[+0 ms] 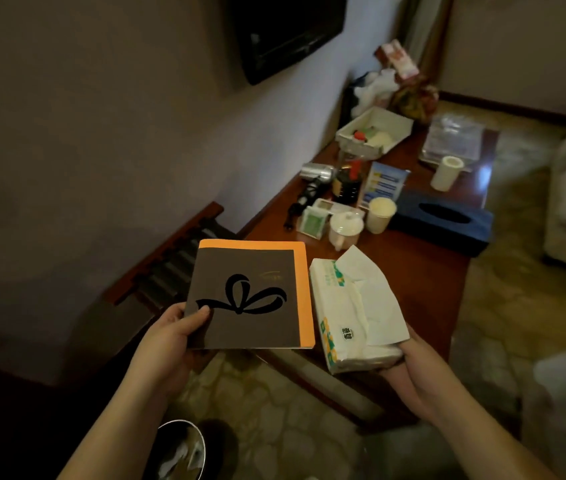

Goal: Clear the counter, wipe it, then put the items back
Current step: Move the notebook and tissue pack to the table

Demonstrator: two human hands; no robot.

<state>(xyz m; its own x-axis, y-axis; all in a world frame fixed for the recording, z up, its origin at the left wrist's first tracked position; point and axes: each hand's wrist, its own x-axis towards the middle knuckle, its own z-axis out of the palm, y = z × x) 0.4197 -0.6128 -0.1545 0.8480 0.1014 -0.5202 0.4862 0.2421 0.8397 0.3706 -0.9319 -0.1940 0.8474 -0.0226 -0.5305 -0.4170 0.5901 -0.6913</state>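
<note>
My left hand [174, 336] grips a brown and orange booklet [250, 296] with a black bow printed on it, thumb on its lower left corner. My right hand [409, 362] holds a soft pack of tissues [354, 313] from underneath, one white tissue sticking up out of it. Both items hang above the near end of the dark wooden counter [423, 271], which runs away along the wall.
Farther along the counter stand a paper cup [381, 210], a lidded white cup [343, 227], a dark blue tissue box [444, 221], a hair dryer [316, 174], a white tray [375, 133] and a plastic-wrapped tray [454, 140]. A waste bin [177, 452] sits on the floor below my left arm.
</note>
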